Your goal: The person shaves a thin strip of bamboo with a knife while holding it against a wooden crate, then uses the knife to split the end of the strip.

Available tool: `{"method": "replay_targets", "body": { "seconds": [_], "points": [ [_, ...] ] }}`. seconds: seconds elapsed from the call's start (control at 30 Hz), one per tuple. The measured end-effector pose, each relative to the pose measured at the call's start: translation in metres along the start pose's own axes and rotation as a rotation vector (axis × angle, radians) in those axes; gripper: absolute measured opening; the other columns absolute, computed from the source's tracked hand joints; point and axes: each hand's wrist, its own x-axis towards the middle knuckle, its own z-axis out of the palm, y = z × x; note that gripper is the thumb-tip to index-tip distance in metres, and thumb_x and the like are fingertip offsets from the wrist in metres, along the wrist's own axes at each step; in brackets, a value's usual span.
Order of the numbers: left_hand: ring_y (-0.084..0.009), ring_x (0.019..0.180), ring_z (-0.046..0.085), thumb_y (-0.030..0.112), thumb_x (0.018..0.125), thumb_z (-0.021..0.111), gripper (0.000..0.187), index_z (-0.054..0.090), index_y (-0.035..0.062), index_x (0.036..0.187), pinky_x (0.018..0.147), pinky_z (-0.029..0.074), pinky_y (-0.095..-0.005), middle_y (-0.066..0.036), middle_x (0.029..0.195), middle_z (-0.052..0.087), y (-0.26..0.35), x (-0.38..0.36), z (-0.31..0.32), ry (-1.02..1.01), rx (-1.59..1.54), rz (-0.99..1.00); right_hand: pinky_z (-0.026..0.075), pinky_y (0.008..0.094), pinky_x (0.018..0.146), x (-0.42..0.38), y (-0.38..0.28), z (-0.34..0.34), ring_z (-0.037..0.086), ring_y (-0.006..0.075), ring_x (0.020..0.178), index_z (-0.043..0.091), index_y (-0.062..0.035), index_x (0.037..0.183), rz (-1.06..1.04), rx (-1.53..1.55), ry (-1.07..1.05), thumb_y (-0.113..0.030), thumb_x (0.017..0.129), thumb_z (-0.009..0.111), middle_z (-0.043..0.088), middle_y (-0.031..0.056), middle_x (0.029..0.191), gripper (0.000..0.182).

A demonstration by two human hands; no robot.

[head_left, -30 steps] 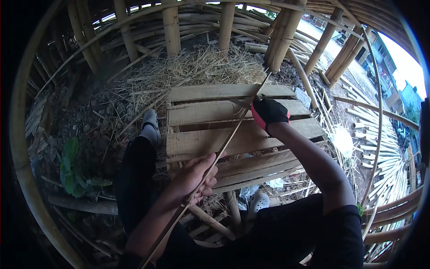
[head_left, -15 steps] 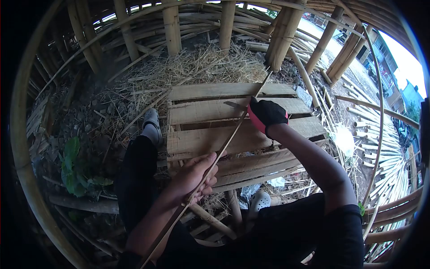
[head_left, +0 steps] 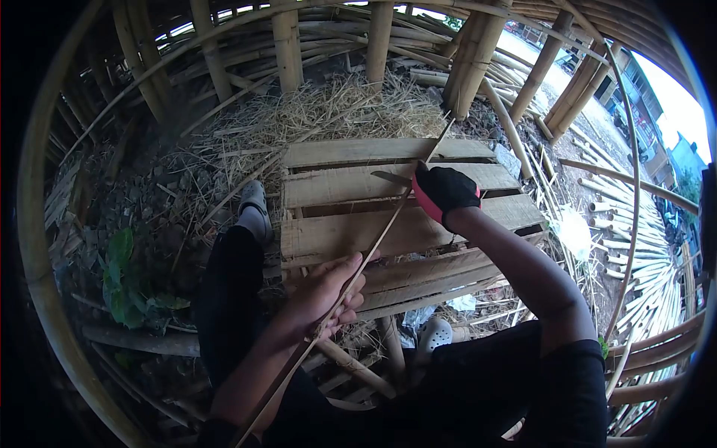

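Observation:
A long, thin bamboo strip (head_left: 388, 226) runs diagonally from beside my left forearm up over the wooden slatted crate. My bare left hand (head_left: 332, 293) is closed around its lower part, thumb lying along the top. Farther up, my right hand (head_left: 447, 193), in a black and pink glove, grips a knife (head_left: 390, 178) whose blade points left across the strip. The knife's handle is hidden inside the glove. Beyond the glove, the strip's far end reaches past the crate's back edge.
The slatted wooden crate (head_left: 336, 231) stands before my legs, with shoes on both sides. Straw (head_left: 351, 112) and upright bamboo posts (head_left: 287, 52) lie behind it. Cut bamboo poles (head_left: 635, 246) are spread at right; a leafy plant (head_left: 119, 276) grows at left.
Both hands keep their grip in nearly the same place. The knife's blade tip has shifted very slightly left and down.

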Motion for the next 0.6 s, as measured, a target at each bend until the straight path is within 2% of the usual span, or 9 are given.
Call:
{"method": "replay_targets", "body": {
  "seconds": [0.03,0.17,0.27,0.43,0.6],
  "points": [
    [-0.0043,0.042,0.03,0.039,0.106,0.042,0.042,0.05,0.0076,0.132,0.033,0.028,-0.0202,0.004,0.062,0.037,0.0,0.0,0.001,0.008,-0.024,0.008,0.049,0.0502,0.087,-0.002,0.0,-0.005,0.067,0.0409,0.091,0.071,-0.0025,0.087,0.073,0.051,-0.045,-0.047,0.103,0.022,0.07,0.0228,0.09,0.068],
    [-0.004,0.042,0.03,0.04,0.106,0.042,0.043,0.05,0.0077,0.133,0.034,0.028,-0.0199,0.004,0.062,0.037,-0.003,0.002,-0.004,-0.025,0.006,0.008,0.049,0.0503,0.087,-0.031,-0.023,-0.01,0.068,0.0398,0.09,0.071,-0.0013,0.089,0.049,0.032,-0.047,-0.048,0.103,0.021,0.07,0.0219,0.091,0.07],
    [-0.0037,0.043,0.03,0.04,0.106,0.042,0.043,0.05,0.0077,0.132,0.035,0.027,-0.0197,0.004,0.061,0.037,0.0,-0.001,0.0,0.006,-0.018,0.019,0.049,0.0496,0.09,-0.006,-0.003,0.0,0.067,0.0411,0.092,0.071,-0.0019,0.092,-0.004,0.018,-0.044,-0.05,0.102,0.022,0.071,0.0221,0.093,0.069],
    [-0.0034,0.043,0.029,0.04,0.105,0.044,0.041,0.052,0.008,0.128,0.035,0.027,-0.0193,0.004,0.06,0.036,-0.003,0.0,-0.003,-0.012,-0.022,-0.001,0.051,0.0499,0.084,-0.042,-0.025,-0.013,0.068,0.04,0.087,0.071,-0.0021,0.086,-0.033,0.02,-0.023,-0.045,0.104,0.02,0.07,0.0234,0.087,0.068],
    [-0.0035,0.042,0.03,0.04,0.105,0.044,0.04,0.052,0.0085,0.127,0.034,0.027,-0.0192,0.004,0.061,0.037,-0.003,0.0,-0.002,-0.011,-0.034,0.008,0.05,0.0494,0.087,-0.015,-0.008,-0.01,0.068,0.0411,0.088,0.072,-0.0026,0.085,0.006,-0.001,-0.054,-0.048,0.103,0.022,0.07,0.0233,0.086,0.069]
  ]
}}
